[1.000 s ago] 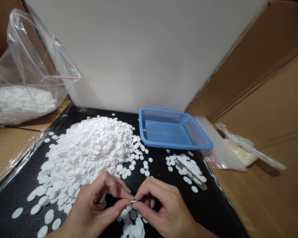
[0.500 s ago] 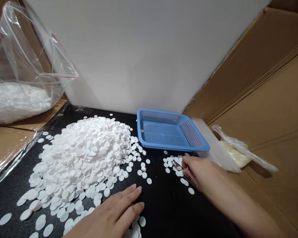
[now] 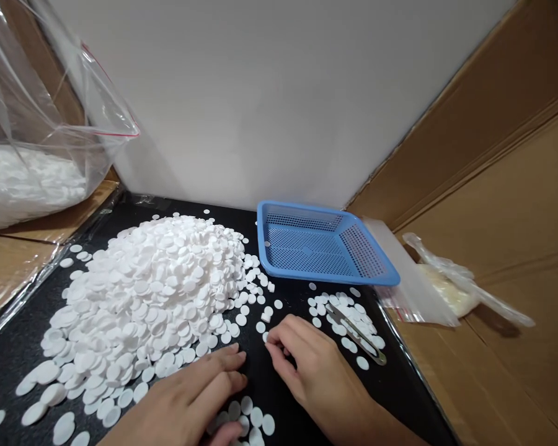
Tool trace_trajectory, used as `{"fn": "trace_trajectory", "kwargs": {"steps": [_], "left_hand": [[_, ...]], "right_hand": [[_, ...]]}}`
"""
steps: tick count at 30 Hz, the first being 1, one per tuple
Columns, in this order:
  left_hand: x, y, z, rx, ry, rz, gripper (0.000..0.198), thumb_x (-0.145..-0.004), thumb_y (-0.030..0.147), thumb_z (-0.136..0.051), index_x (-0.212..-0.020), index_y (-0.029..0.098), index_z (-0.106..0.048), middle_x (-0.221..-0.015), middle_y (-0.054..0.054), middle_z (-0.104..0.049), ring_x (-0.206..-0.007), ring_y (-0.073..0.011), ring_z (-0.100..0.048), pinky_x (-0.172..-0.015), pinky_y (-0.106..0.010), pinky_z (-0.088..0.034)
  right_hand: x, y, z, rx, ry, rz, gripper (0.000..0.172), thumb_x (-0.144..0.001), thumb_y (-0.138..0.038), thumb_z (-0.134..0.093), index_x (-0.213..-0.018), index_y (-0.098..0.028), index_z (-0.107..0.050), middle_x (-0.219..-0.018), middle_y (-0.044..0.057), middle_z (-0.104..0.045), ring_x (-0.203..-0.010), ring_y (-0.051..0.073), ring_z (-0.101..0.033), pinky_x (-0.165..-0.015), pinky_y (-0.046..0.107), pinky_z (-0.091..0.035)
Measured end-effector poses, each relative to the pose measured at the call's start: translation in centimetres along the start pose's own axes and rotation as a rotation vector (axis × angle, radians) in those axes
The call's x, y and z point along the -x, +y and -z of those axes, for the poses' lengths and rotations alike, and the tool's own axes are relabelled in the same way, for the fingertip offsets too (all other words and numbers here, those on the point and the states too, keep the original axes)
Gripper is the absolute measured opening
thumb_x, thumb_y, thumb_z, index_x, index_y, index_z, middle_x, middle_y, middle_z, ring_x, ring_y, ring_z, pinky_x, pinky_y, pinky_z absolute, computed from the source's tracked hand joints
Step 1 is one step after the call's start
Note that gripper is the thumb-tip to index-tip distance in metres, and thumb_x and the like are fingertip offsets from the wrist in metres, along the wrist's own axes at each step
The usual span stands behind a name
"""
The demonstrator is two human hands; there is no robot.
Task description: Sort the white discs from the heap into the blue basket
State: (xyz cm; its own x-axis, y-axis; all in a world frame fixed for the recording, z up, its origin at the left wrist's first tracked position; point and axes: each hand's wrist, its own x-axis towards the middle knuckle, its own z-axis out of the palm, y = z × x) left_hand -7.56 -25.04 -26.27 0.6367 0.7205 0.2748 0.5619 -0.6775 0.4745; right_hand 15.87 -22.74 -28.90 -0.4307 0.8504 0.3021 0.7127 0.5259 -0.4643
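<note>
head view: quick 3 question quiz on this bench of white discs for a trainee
1. Which is nearer the metal tweezers: the left hand or the right hand?
2. True or false: the blue mesh basket is heaped full.
3. The tweezers lie: A on the small patch of white discs; B in the basket; C in the left hand.

Key: 1 the right hand; 2 false; 3 A.
</note>
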Motion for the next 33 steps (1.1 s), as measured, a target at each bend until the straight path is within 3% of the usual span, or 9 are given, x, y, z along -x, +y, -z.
{"fn": "trace_trajectory", "kwargs": {"steps": [4, 8, 14, 19, 23, 27, 33], "left_hand": [[-0.3, 0.1, 0.4, 0.058, -0.026, 0.124, 0.013, -0.092, 0.021, -0.058, -0.102, 0.025, -0.063, -0.117, -0.006, -0.075, -0.102, -0.0196, -0.075, -0.085, -0.023, -0.062], [-0.8, 0.4, 0.7, 0.095, -0.099, 0.140, 0.013, -0.094, 0.018, -0.050, -0.099, 0.025, -0.060, -0.111, -0.005, -0.073, -0.099, -0.0174, -0.074, -0.083, -0.022, -0.062], [-0.4, 0.0, 0.2, 0.149, -0.087, 0.150, 0.019, -0.095, 0.014, -0.046, -0.103, 0.027, -0.058, -0.112, -0.003, -0.069, -0.100, -0.0150, -0.070, -0.085, -0.020, -0.059], [0.1, -0.4, -0.3, 0.172, -0.040, 0.147, 0.018, -0.094, 0.013, -0.046, -0.100, 0.026, -0.057, -0.115, -0.003, -0.069, -0.102, -0.0170, -0.070, -0.086, -0.022, -0.058], [0.2, -0.5, -0.4, 0.174, -0.030, 0.137, 0.021, -0.094, 0.010, -0.044, -0.101, 0.027, -0.056, -0.118, -0.003, -0.068, -0.104, -0.0180, -0.069, -0.085, -0.023, -0.058], [0.0, -0.6, -0.5, 0.168, -0.011, 0.109, 0.023, -0.093, 0.008, -0.043, -0.098, 0.026, -0.055, -0.117, -0.003, -0.069, -0.103, -0.0178, -0.070, -0.084, -0.023, -0.058], [-0.3, -0.1, 0.0, 0.147, -0.044, 0.092, 0.024, -0.091, 0.005, -0.046, -0.096, 0.026, -0.057, -0.118, -0.003, -0.071, -0.108, -0.0180, -0.069, -0.088, -0.023, -0.058]], "right_hand": [[-0.2, -0.2, 0.4, -0.094, -0.065, -0.065, 0.021, -0.086, -0.001, -0.054, -0.080, -0.020, -0.052, -0.073, -0.001, -0.056, -0.062, 0.013, -0.057, -0.053, 0.022, -0.046], [-0.6, 0.4, 1.0, -0.116, -0.109, -0.199, 0.017, -0.088, -0.006, -0.062, -0.096, -0.020, -0.058, -0.076, -0.002, -0.055, -0.060, 0.013, -0.057, -0.053, 0.022, -0.047], [-0.5, 0.1, 0.7, -0.212, -0.091, -0.109, 0.020, -0.089, -0.002, -0.059, -0.078, -0.019, -0.058, -0.079, 0.000, -0.058, -0.069, 0.013, -0.059, -0.059, 0.022, -0.046], [0.1, -0.7, 0.4, -0.333, -0.132, 0.033, 0.014, -0.092, -0.010, -0.061, -0.083, -0.019, -0.067, -0.078, 0.000, -0.063, -0.071, 0.014, -0.063, -0.063, 0.022, -0.050], [-0.1, 0.0, 1.2, -0.267, -0.085, -0.083, 0.020, -0.095, -0.007, -0.053, -0.092, -0.019, -0.069, -0.084, 0.002, -0.066, -0.076, 0.015, -0.066, -0.068, 0.025, -0.053], [-0.8, 0.7, 1.3, -0.120, -0.072, -0.147, 0.011, -0.090, -0.009, -0.063, -0.089, -0.020, -0.066, -0.087, 0.002, -0.065, -0.076, 0.017, -0.064, -0.065, 0.027, -0.053], [-1.3, 0.0, 1.0, -0.234, -0.123, -0.191, 0.023, -0.082, 0.003, -0.062, -0.078, -0.020, -0.059, -0.082, -0.001, -0.062, -0.074, 0.014, -0.060, -0.065, 0.024, -0.049]]}}
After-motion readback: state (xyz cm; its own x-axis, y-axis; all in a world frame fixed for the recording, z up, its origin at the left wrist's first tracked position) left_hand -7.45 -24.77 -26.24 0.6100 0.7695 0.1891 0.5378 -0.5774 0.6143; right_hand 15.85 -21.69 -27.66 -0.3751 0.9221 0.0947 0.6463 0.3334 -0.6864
